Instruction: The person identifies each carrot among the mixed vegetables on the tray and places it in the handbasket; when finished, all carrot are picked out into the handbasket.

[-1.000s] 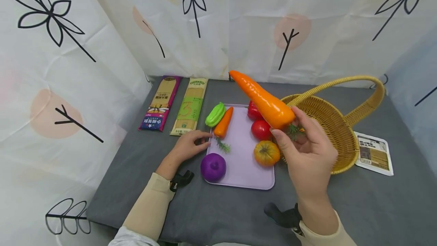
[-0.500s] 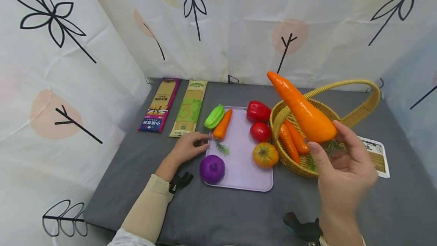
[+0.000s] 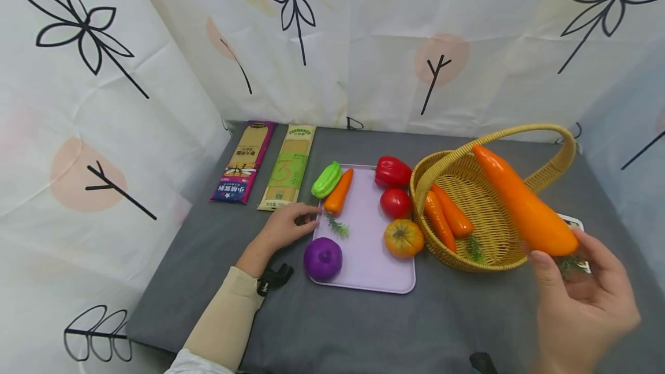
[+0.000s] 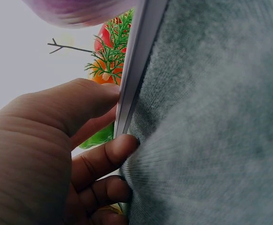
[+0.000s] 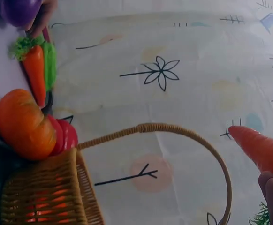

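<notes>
In the head view my right hand (image 3: 584,299) pinches a large orange carrot (image 3: 525,206) at its leafy end. The carrot hangs in the air over the right part of the wicker basket (image 3: 493,189), tip pointing up and left. Two carrots (image 3: 451,211) lie inside that basket. My left hand (image 3: 283,227) holds the left edge of the lilac tray (image 3: 371,258); the left wrist view has the thumb (image 4: 94,96) against the rim. On the tray are a small carrot (image 3: 339,192), a green pepper (image 3: 327,180), a purple round vegetable (image 3: 323,260), a pumpkin (image 3: 403,239), a tomato (image 3: 396,204) and a red bell pepper (image 3: 392,172).
Two flat noodle packs, one purple (image 3: 243,161) and one green (image 3: 287,167), lie left of the tray. The basket's tall handle (image 3: 563,157) arches over it. A white-edged pack (image 3: 570,223) is mostly hidden behind the right hand. Patterned cloth (image 3: 384,74) surrounds the grey table.
My right hand has carried the carrot from above the tray rightward and lower, past the basket. The carrots inside the basket have come into view. The left hand stays at the tray's edge.
</notes>
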Action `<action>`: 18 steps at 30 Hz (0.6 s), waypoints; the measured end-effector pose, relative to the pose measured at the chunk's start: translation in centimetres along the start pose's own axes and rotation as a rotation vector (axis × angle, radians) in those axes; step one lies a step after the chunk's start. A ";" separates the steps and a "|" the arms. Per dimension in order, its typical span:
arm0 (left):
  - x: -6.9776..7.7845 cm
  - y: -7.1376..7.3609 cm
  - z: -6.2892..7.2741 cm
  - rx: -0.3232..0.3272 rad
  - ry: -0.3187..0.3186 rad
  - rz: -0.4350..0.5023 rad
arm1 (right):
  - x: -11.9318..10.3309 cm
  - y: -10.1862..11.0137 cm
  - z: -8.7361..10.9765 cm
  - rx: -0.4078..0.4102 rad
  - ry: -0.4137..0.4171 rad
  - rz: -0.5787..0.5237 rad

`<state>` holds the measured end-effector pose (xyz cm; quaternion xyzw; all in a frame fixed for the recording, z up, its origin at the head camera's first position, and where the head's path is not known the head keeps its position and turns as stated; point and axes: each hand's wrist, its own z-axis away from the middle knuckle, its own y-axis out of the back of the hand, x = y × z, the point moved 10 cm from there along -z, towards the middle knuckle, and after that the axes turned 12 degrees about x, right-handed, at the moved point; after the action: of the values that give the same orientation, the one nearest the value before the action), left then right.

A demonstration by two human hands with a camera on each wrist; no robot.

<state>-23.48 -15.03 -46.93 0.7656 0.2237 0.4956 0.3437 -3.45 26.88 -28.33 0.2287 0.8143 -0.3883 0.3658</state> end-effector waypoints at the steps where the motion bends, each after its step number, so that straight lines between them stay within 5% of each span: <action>1: 0.0 0.0 0.0 0.000 0.002 0.002 | 0.2 0.5 -0.1 0.006 0.013 0.061; 6: -0.1 0.0 0.0 0.004 -0.001 0.010 | 1.1 2.0 -0.9 0.021 0.085 0.373; 13: -0.4 0.0 0.1 0.018 -0.006 0.012 | 4.1 2.7 -2.3 -0.012 0.090 0.421; 18: -0.5 -0.1 0.0 0.008 0.001 0.009 | 6.4 2.5 -2.7 -0.067 0.087 0.590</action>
<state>-23.69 -15.30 -47.31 0.7677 0.2227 0.4967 0.3383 -6.97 31.10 -33.31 0.4598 0.7398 -0.2281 0.4350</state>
